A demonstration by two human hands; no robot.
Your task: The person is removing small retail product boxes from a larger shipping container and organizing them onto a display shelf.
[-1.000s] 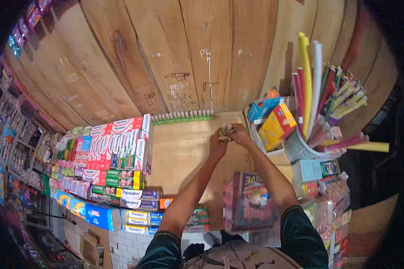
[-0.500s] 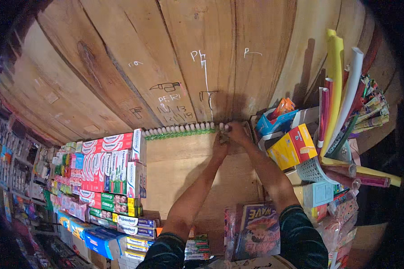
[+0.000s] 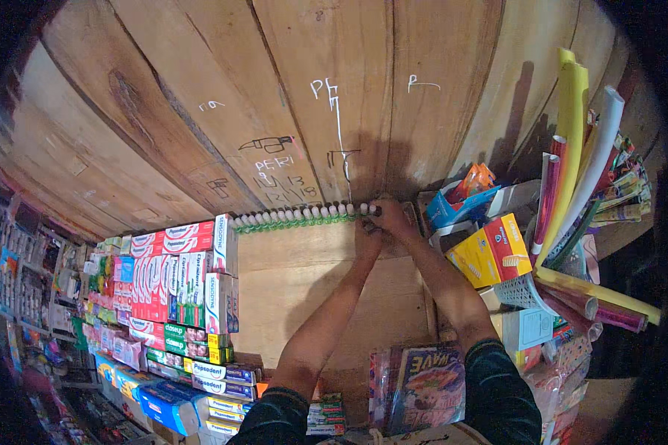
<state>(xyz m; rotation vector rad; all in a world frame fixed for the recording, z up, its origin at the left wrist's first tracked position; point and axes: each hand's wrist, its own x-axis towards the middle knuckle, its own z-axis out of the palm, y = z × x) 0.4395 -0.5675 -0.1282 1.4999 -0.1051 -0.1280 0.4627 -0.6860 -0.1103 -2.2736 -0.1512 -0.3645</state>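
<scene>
A row of small bottles (image 3: 297,216) with pale caps and green lower parts stands along the back edge of a wooden shelf (image 3: 304,274), against the plank wall. At the row's right end, my right hand (image 3: 391,216) is closed round a small bottle whose dark-topped cap (image 3: 376,211) shows at the fingers. My left hand (image 3: 369,234) is just in front, nearly touching the right one. Its fingers are curled together, and what they hold, if anything, is too small to make out.
Stacked toothpaste boxes (image 3: 189,274) line the left side. On the right stand a yellow box (image 3: 490,252), a blue box (image 3: 460,204) and a pale basket (image 3: 523,297) with rolled sheets (image 3: 568,163). Magazines in plastic (image 3: 427,386) lie near me between my forearms.
My left hand has lowered slightly and turned beside the row's end. My right hand stays at the same spot by the last bottles. The view has shifted a little.
</scene>
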